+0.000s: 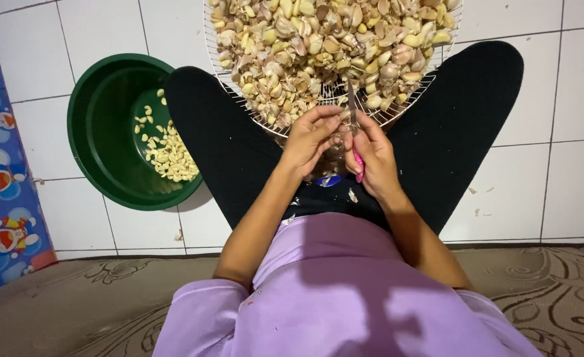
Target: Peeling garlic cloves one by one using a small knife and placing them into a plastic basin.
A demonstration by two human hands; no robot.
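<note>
Between the person's spread knees, over the white tiled floor (550, 99), both hands meet just below the near rim of a round wire tray (398, 114). The left hand (308, 139) is curled shut, its fingertips pinched on a garlic clove (340, 123) that is mostly hidden by the fingers. The right hand (373, 155) is clamped around the pink handle of a small knife (354, 119), whose thin blade points up and away, its edge lying against the clove and its tip reaching over the tray's rim.

The tray is heaped with unpeeled garlic cloves (332, 46), tan and papery, piled high from edge to edge and running out of view at the top. To the person's left, on the floor just beside the knee, stands a green plastic basin (97, 125). It holds a modest scatter of pale peeled cloves (169, 152), gathered along one side of the bottom, with most of the basin's floor bare.

Judging from these two heaps, the peeling looks to be at an early stage: a small share of cloves sits finished in the basin, one is under the blade, and the great bulk waits in the tray. A few scraps of skin (353, 196) lie on the dark trousers in the lap, and some flecks dot the tiles to the right.
</note>
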